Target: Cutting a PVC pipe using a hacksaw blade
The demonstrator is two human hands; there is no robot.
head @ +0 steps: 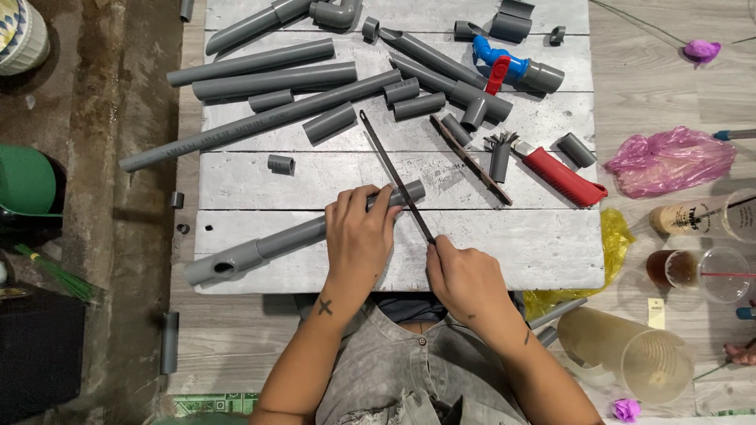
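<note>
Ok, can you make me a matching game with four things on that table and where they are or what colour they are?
Things:
1. left hand
2. right hand
3. valve
4. plastic bag

Descriptions:
A. pink, crumpled, off the right side of the white board
B. grips the end of a thin dark blade
C. blue body with a red handle, among the far pipes
D. presses down on a long grey pipe

Pairs: 1-D, 2-B, 3-C, 4-A
</note>
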